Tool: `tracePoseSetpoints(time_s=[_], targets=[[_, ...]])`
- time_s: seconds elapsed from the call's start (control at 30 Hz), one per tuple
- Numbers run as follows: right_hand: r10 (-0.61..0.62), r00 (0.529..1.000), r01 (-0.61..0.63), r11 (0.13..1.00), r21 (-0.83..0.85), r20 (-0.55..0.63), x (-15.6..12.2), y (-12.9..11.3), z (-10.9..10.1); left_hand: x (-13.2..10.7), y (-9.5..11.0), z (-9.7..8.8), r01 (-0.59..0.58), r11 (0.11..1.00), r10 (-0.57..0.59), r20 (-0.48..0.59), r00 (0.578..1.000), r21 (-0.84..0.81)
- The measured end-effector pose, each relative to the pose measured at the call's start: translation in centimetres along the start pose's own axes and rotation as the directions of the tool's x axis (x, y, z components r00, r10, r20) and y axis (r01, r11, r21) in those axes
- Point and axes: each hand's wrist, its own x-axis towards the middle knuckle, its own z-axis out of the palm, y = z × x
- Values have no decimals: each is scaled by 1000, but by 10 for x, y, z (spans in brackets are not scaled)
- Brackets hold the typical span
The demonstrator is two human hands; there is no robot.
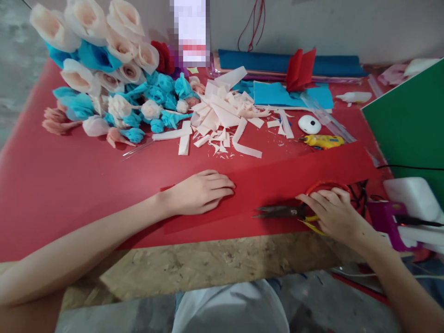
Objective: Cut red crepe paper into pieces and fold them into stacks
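Observation:
A long strip of red paper (274,178) lies across the red tabletop. My left hand (204,192) rests palm down on the strip's left part, fingers stretched out and slightly bent. In my right hand (333,212) are scissors (282,212) with dark blades and yellow on the handle. The blades point left, a little apart at the tips, over the lower edge of the red paper. A red ring (328,184) shows beside the right fingers; whether it is part of the scissors I cannot tell.
Paper flowers (118,83) in cream and blue fill the back left. Pale paper scraps (224,108) are heaped mid-table. A yellow glue gun (324,140), a white round object (310,124) and folded blue paper (274,94) lie behind the strip. A green board (412,115) stands at right.

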Motion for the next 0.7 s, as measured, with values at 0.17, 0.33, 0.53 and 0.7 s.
tracePoseSetpoints(time_s=[0.17, 0.33, 0.53, 0.7], targets=[[-14, 1000, 15, 999, 46, -25, 11, -11, 2, -1, 0, 0, 0, 1000, 0, 1, 1000, 0], [-27, 1000, 27, 999, 46, -10, 26, -18, -3, -1, 1, 0, 0, 1000, 0, -8, 1000, 6], [-89, 996, 90, 992, 87, -16, 44, -19, -2, 1, 2, -2, 2, 1000, -2, -2, 1000, 20], [-132, 991, 132, 983, 130, -12, 54, -18, -2, 0, 1, -2, 9, 1000, -9, 16, 1000, 18]])
